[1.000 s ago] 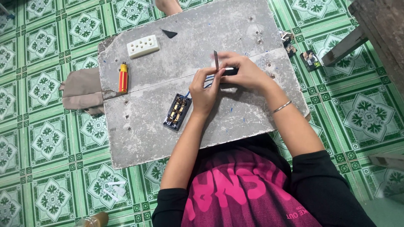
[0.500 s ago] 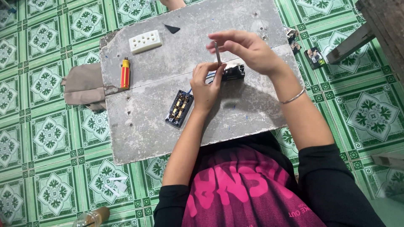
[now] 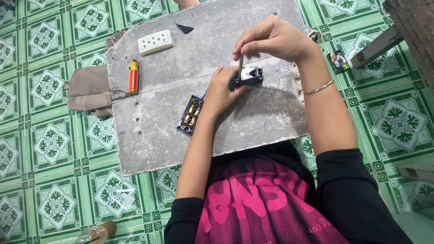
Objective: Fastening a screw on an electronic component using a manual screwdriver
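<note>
A thin dark tool [image 3: 242, 58] is pinched in the right hand [image 3: 273, 39], and the small black part [image 3: 247, 77] is gripped by the left hand [image 3: 222, 90]; brass contacts are seated inside the open socket housing [image 3: 191, 115].

On the counter [image 3: 149, 135] I see a socket block [image 3: 155, 42] at the far left, a lighter [image 3: 133, 76] nearer, an open switch module [image 3: 190, 115] right of it, and a small part [image 3: 250, 76] beyond.
</note>
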